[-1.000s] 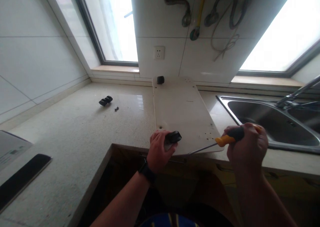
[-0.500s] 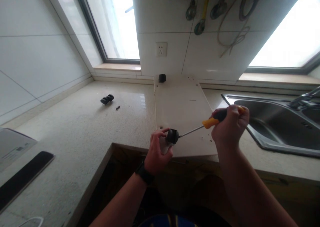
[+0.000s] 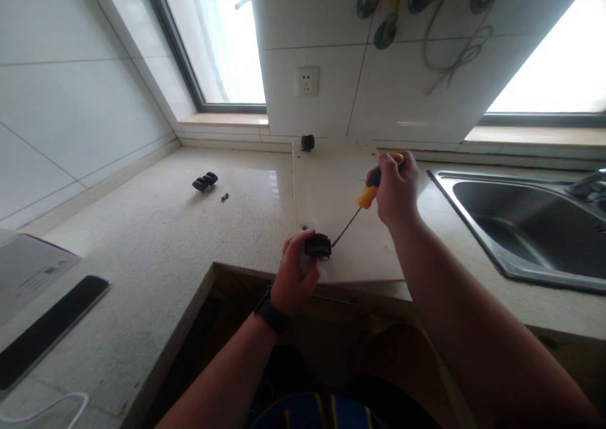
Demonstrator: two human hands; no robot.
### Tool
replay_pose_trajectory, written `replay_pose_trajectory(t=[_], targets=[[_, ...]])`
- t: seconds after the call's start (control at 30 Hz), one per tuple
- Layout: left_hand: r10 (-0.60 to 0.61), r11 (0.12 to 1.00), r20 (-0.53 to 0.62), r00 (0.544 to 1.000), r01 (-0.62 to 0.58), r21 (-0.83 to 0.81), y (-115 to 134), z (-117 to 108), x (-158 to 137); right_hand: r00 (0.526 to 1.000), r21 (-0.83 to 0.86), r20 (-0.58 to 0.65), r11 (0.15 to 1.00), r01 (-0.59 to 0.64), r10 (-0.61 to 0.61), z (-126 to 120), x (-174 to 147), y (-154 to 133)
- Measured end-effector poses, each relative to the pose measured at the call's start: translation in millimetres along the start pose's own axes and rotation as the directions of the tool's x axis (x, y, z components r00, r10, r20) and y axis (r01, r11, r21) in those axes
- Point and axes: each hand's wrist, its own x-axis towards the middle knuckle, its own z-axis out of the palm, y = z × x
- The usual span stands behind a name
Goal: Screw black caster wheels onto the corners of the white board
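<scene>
My left hand (image 3: 297,265) is closed around a black caster wheel (image 3: 317,246) at the near left corner of a white board (image 3: 343,195). A screwdriver (image 3: 367,197) with a yellow and black handle is in my right hand (image 3: 398,189). Its shaft slants down to the left, and the tip meets the caster's right side; the screw there is too small to make out. Another black caster (image 3: 307,142) stands at the board's far left corner. Loose casters (image 3: 205,182) lie on the counter to the left, beside several small screws (image 3: 225,197).
The board lies on a pale stone counter (image 3: 255,227), and a steel sink (image 3: 502,271) is set in at the right. At lower left are a black flat object (image 3: 52,328), a white box (image 3: 38,268) and a white cable (image 3: 78,397). A dark opening cuts the counter's front.
My right hand has moved left and away from me, so the screwdriver stands steeper. The caster in my left hand has turned a little. The camera view has shifted slightly.
</scene>
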Motion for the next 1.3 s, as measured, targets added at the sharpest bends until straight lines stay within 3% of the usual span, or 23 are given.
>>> replay_pose_trajectory(t=[0.13, 0.33, 0.7, 1.3], targets=[[0.056, 0.997, 0.017, 0.998, -0.057, 0.055, -1.1, -0.4, -4.1, 0.993, 0.035, 0.072, 0.995, -0.092, 0.089, 17.7, 11.3, 22.3], [0.148, 0.985, 0.06, 0.987, -0.152, 0.076, -12.2, -1.4, -12.4, 0.978, 0.08, 0.14, 0.982, -0.17, 0.158, 35.6, 3.8, 50.1], [0.158, 0.985, 0.06, 0.986, -0.161, 0.054, -15.0, -0.2, -12.0, 0.939, 0.191, 0.312, 0.959, -0.212, 0.145, 65.1, 3.3, 58.7], [0.175, 0.983, 0.063, 0.983, -0.177, 0.041, -20.5, 1.1, -12.4, 0.94, 0.206, 0.29, 0.947, -0.247, 0.182, 72.6, 2.6, 69.8]])
